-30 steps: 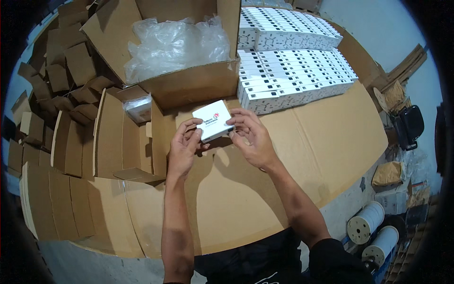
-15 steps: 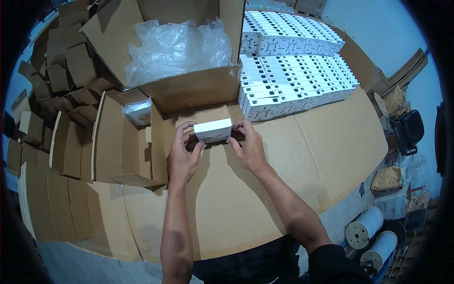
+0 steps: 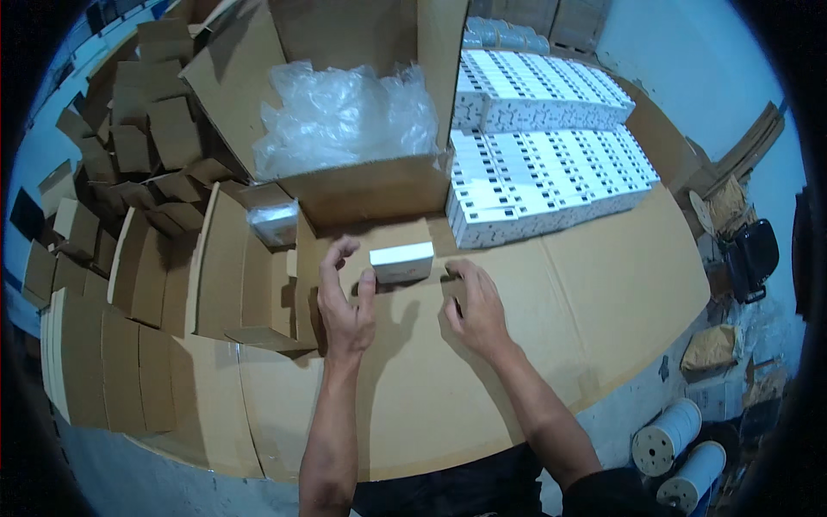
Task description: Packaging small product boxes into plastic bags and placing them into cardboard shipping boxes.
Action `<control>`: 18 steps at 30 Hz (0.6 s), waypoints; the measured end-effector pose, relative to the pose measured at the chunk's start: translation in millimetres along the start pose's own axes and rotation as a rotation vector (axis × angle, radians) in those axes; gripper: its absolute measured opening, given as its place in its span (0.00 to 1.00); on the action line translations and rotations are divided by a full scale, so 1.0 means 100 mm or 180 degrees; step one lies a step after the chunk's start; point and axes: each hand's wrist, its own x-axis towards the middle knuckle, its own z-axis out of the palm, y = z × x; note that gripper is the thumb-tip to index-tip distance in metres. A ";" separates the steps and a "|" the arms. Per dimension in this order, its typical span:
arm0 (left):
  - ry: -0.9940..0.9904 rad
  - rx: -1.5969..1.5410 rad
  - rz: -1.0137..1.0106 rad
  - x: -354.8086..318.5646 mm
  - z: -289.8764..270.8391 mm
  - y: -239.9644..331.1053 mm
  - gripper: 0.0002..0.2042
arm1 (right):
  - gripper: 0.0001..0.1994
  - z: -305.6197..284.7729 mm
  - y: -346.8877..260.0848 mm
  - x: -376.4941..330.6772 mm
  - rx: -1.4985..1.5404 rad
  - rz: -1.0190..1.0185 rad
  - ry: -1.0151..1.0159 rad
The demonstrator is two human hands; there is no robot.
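A small white box (image 3: 401, 263) stands on the cardboard-covered table between my hands. My left hand (image 3: 345, 302) is open at its left side, fingers and thumb apart; the thumb is close to the box's left edge, and whether it touches I cannot tell. To the right, my right hand (image 3: 474, 302) is open with curved fingers, apart from the box and holding nothing. Left of my left hand, an open brown carton (image 3: 258, 332) has a plastic-wrapped item (image 3: 274, 224) at its far end.
A large open carton (image 3: 362, 194) with clear plastic bags (image 3: 345, 121) stands behind. Stacked white boxes (image 3: 551, 185) fill the far right of the table (image 3: 551, 327). Several empty cartons (image 3: 155, 267) crowd the left. Cable spools (image 3: 668, 435) stand on the floor at right.
Both hands have let go of the white box, which stands on the table. My right hand has drawn away to the right, and the whole view has shifted slightly.
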 end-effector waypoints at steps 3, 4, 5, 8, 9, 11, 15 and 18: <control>0.0493 0.0398 0.0737 0.24 0.08 0.19 0.11 | 0.23 0.02 0.02 -0.05 -0.0649 -0.0332 0.0030; 0.0532 0.0403 0.0779 0.40 0.14 0.27 0.11 | 0.23 0.03 0.02 -0.05 -0.0645 -0.0382 0.0060; 0.0540 0.0405 0.0631 0.58 0.16 0.34 0.10 | 0.22 0.06 0.00 -0.03 -0.0658 -0.0352 -0.0007; 0.0634 0.0592 0.0725 1.31 0.40 0.43 0.09 | 0.21 0.02 0.07 -0.04 -0.0757 -0.0301 -0.0013; 0.0631 0.0707 0.0719 1.56 0.45 0.42 0.09 | 0.21 0.02 0.09 -0.04 -0.0769 -0.0288 -0.0015; 0.0633 0.0925 0.0808 2.10 0.39 0.32 0.10 | 0.21 0.06 0.00 -0.01 -0.0700 -0.0367 -0.0020; 0.0322 0.1682 0.0764 2.88 0.39 0.18 0.17 | 0.21 0.02 -0.01 -0.05 -0.0712 -0.0228 0.0008; 0.0385 0.2399 0.0114 3.26 0.12 -0.22 0.25 | 0.21 0.11 -0.03 -0.04 -0.0659 -0.0290 -0.0168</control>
